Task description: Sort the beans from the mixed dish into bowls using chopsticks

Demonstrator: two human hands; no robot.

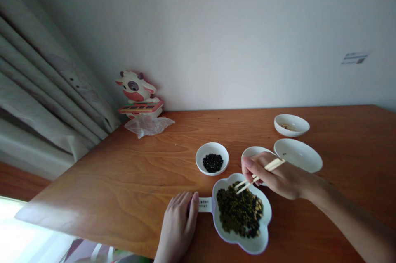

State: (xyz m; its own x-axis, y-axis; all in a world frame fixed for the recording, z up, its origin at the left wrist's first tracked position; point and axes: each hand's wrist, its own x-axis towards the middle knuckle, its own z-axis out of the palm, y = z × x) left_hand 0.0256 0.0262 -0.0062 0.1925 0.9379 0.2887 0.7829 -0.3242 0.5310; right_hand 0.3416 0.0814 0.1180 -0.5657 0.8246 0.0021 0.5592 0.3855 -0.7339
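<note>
My left hand [180, 222] is closed around the end of the short handle of a cloud-shaped white dish [262, 242] with a lilac rim. A small printed label [204, 204] shows on that handle. Mixed green and dark beans or grains [238, 213] lie in the dish, with some paler bits at the right. Over the dish, my right hand [266, 174] grips a pair of pale chopsticks [274, 165], their tips down at the beans. Just behind stands a white bowl [200, 153] of black beans [213, 163]. Another white bowl [255, 150] is partly hidden by my right hand.
At the right, a white bowl [305, 155] holds a few dark specks, and one behind it [291, 133] holds a little brownish stuff. A cow toy with a keyboard [139, 93] and a clear plastic bag [150, 126] sit at the back left. A curtain [40, 89] hangs at left.
</note>
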